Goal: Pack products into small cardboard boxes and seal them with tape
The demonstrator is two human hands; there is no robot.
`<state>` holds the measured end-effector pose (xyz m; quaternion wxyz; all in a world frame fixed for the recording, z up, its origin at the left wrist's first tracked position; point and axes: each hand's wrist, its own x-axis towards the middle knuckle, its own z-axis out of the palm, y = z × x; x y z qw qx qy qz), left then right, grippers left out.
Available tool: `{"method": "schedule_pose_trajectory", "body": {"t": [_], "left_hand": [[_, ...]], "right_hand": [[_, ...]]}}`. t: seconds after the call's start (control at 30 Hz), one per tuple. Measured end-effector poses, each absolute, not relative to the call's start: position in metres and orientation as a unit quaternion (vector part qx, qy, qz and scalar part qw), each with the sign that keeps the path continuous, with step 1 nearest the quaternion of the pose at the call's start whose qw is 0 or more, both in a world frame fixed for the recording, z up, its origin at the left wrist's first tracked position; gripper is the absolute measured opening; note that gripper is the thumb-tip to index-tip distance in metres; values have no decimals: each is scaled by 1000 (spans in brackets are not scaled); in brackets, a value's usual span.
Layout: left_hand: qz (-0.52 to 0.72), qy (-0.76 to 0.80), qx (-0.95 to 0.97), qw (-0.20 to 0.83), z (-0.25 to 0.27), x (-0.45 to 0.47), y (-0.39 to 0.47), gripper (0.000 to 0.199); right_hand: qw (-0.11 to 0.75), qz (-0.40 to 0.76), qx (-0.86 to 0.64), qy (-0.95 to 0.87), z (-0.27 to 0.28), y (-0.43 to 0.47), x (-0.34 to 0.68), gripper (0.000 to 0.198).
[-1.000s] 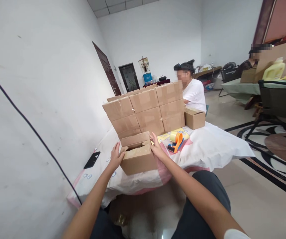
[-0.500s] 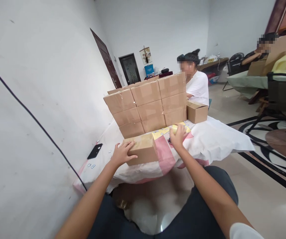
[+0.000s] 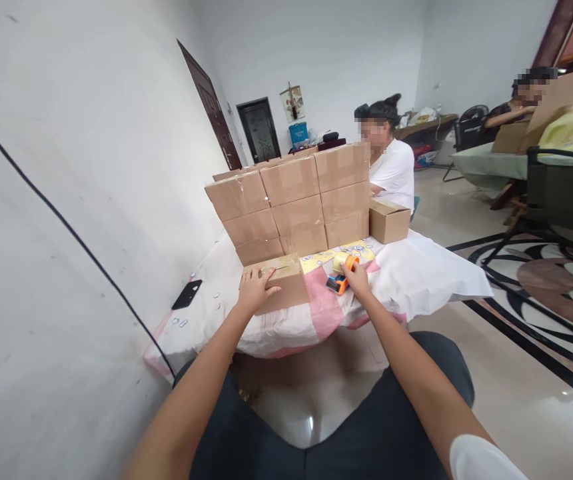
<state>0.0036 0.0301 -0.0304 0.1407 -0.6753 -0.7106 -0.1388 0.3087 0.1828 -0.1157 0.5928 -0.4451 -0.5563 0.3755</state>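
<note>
A closed cardboard box (image 3: 286, 293) lies on the cloth-covered table in front of me. My left hand (image 3: 256, 290) rests on its top left side, fingers stretched out and the thumb pointing right. To the right of the box, my right hand (image 3: 358, 277) grips an orange tape dispenser (image 3: 339, 285) with a yellowish roll of tape on it. The dispenser's dark front end points left and down, close to the cloth and apart from the box. Whether it touches the cloth I cannot tell.
Behind the box rises a wall of stacked cardboard boxes (image 3: 294, 200). Another box (image 3: 389, 221) stands at its right end, near a person (image 3: 394, 167) in white. A black phone-like object (image 3: 187, 293) lies at left. A second person (image 3: 526, 97) sits farther right.
My right hand has turned, and the orange dispenser now shows to its left, where mainly the tape roll showed before. My left hand stays on the box, its fingers flatter across the top.
</note>
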Motion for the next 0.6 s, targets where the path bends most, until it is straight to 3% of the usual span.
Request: {"method": "schedule_pose_trajectory", "body": {"t": [0.17, 0.33, 0.5, 0.6], "left_hand": [[-178, -685, -692, 141, -18, 26, 25, 81], [-226, -605, -758, 97, -11, 94, 27, 70], [-386, -496, -768, -121, 0, 141, 52, 78], [-397, -419, -787, -217, 4, 145, 62, 88]], "right_hand": [[624, 383, -399, -552, -105, 165, 296, 35], [650, 421, -304, -555, -75, 138, 288, 35], [617, 496, -220, -571, -52, 105, 294, 41], [599, 528, -202, -566, -52, 91, 294, 47]]}}
